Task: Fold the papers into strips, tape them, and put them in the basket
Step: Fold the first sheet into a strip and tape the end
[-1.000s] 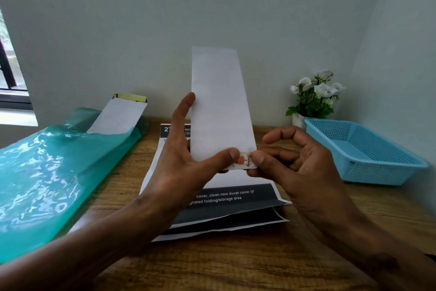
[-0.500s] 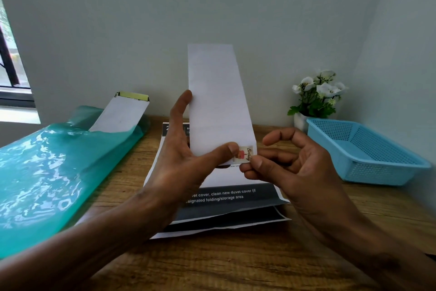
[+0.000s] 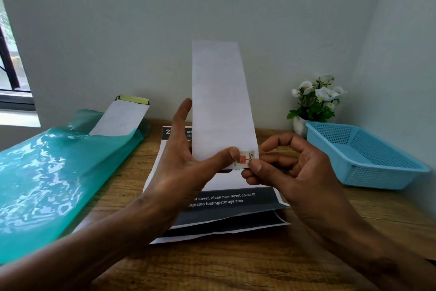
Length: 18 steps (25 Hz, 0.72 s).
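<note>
Nearest, printed white-and-grey paper sheets (image 3: 226, 205) lie on the wooden table (image 3: 236, 264). Above them the left hand (image 3: 186, 168) pinches an upright folded white paper strip (image 3: 220, 106), while the right hand (image 3: 292, 168) pinches a small patterned tape piece (image 3: 246, 158) (at the strip's bottom right corner). Far right sits the light-blue plastic mesh basket (image 3: 363, 156)

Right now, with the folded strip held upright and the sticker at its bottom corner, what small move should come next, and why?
Probably press the sticker flat over the strip's lower edge. The left hand pins the folded strip with its thumb beside the sticker, and the right hand pinches the sticker's outer end, so it looks only partly stuck. The blue basket waits at right.
</note>
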Each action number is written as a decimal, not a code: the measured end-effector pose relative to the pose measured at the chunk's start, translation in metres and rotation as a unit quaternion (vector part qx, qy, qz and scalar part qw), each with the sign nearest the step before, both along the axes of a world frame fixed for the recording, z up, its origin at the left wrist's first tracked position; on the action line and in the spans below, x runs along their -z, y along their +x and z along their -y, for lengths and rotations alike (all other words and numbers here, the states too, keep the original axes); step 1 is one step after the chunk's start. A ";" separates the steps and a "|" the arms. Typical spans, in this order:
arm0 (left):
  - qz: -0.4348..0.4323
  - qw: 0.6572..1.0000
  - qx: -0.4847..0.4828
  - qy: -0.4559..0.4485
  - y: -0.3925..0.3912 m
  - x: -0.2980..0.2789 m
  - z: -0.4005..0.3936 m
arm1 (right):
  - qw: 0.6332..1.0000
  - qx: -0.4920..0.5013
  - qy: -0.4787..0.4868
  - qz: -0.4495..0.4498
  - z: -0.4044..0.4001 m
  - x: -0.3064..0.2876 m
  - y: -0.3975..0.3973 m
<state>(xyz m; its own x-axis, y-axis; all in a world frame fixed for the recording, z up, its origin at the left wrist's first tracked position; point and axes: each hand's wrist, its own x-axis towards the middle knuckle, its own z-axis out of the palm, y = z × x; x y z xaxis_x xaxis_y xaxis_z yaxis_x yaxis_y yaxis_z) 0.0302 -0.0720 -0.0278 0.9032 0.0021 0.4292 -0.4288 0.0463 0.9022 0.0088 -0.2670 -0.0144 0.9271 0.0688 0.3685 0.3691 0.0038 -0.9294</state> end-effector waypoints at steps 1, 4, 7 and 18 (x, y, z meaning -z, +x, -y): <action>-0.003 1.000 0.002 -0.005 0.001 -0.001 -0.001 | 1.000 -0.001 -0.004 0.001 0.001 -0.001 0.001; -0.017 0.999 0.009 -0.026 0.004 -0.004 -0.003 | 1.000 0.001 -0.027 0.003 0.004 -0.005 0.001; -0.031 0.999 0.006 -0.015 0.007 -0.004 -0.009 | 0.998 0.010 -0.065 -0.001 0.003 -0.007 0.004; -0.057 0.998 -0.038 -0.011 0.029 -0.015 -0.030 | 0.999 0.001 -0.042 0.022 -0.045 -0.115 0.096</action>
